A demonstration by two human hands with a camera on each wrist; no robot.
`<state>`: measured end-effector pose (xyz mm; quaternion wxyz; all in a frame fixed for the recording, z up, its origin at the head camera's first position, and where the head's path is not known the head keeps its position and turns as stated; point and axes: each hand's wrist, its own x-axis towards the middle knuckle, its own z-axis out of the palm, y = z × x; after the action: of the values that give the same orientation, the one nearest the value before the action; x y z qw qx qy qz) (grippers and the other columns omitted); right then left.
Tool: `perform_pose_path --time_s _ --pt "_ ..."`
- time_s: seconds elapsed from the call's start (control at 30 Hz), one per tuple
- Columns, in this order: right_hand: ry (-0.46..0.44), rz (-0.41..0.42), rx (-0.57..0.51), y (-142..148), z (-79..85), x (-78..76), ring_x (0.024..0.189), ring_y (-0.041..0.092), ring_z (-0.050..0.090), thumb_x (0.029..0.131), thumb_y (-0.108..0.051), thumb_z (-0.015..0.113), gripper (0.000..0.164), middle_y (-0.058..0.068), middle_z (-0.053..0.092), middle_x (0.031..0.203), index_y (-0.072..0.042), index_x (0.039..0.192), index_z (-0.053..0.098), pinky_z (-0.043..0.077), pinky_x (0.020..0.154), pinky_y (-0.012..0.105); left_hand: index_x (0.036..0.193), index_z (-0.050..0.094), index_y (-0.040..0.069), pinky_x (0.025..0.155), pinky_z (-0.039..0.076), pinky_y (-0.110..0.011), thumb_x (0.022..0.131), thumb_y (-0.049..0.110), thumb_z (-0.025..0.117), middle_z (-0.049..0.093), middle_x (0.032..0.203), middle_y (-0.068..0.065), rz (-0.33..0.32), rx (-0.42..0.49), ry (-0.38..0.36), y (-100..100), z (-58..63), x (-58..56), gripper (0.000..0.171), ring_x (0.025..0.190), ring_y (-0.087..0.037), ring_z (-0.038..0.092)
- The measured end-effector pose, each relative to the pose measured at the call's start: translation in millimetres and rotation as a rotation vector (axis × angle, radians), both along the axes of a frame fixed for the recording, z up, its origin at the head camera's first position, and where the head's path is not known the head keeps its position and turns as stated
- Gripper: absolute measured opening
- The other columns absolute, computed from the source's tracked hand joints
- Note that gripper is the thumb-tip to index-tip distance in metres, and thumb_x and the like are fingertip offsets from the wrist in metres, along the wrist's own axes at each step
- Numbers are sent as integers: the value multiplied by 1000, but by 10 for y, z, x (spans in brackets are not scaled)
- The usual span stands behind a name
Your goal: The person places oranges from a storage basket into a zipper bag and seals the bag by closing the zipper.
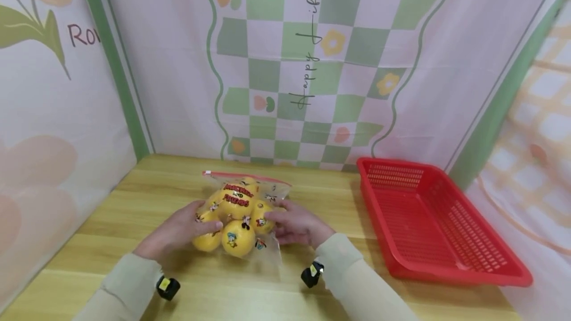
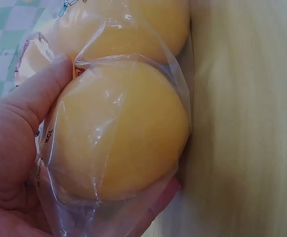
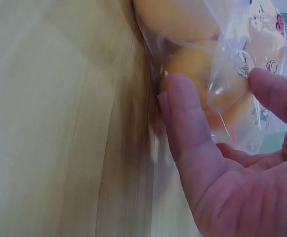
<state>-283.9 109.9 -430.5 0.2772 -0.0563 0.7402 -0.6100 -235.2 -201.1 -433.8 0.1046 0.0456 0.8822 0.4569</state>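
A clear zip bag (image 1: 238, 199) with a red seal strip and cartoon print lies on the table. Several round yellow-orange fruits (image 2: 118, 133), which look like oranges, fill it. My left hand (image 1: 180, 229) grips the bag's left side, thumb on top and fingers around a fruit's far side. On the right side, my right hand (image 1: 301, 224) holds the bag between thumb and fingers. In the right wrist view, its fingertips (image 3: 183, 94) lie against the plastic beside a fruit (image 3: 197, 74). The seal strip runs along the bag's far edge.
A red plastic basket (image 1: 388, 232) with slotted walls stands to the right on the wooden table (image 1: 134, 202). Behind the table hangs a printed cloth (image 1: 294, 78) with a green check pattern. More cloth closes off both sides.
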Motion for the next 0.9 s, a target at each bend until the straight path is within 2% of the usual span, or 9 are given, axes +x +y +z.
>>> perform_pose_path --time_s 0.1,0.2,0.37,0.53,0.7,0.8,0.9 --pt "2 -21 -19 -57 -11 -5 92 26 67 96 -32 73 86 17 63 119 -12 165 25 62 81 41 157 36 1 107 44 -66 88 60 75 59 143 -21 2 0 9 -28 7 -39 99 131 -44 56" --pt "3 -38 -36 -100 -13 -6 93 27 69 97 -31 72 85 19 63 121 -11 165 25 62 80 40 157 36 1 105 46 -64 89 57 75 60 140 -21 15 0 9 -48 17 -65 97 126 -41 59" --pt "3 -58 -48 -132 -14 -7 98 32 70 97 -29 72 84 23 63 126 -10 165 25 63 80 43 161 31 2 106 45 -66 88 59 75 55 146 -24 34 5 -14 -58 35 -71 103 130 -44 56" --pt "6 -56 -62 -105 -20 -4 100 34 72 98 -27 70 82 25 62 130 -10 164 25 62 84 47 161 30 1 106 44 -67 88 61 75 54 147 -26 31 3 -6 -54 30 -80 104 131 -46 54" --pt "35 -34 -37 -23 -6 36 105 37 71 101 -27 66 79 31 54 143 -8 165 24 61 89 49 163 19 -2 111 35 -73 88 69 69 40 156 -34 41 -67 9 -70 29 -66 115 142 -57 39" --pt "64 -49 11 61 53 81 114 41 66 101 -27 66 79 35 47 149 -5 164 24 60 92 51 164 11 -4 114 29 -74 87 78 60 28 162 -37 65 -161 68 -53 87 -34 123 146 -60 30" --pt "135 -85 92 159 152 135 122 45 61 101 -30 67 78 33 46 149 -4 163 27 58 96 52 164 14 -4 116 29 -71 91 76 55 26 164 -34 101 -239 244 13 215 32 116 147 -58 30"
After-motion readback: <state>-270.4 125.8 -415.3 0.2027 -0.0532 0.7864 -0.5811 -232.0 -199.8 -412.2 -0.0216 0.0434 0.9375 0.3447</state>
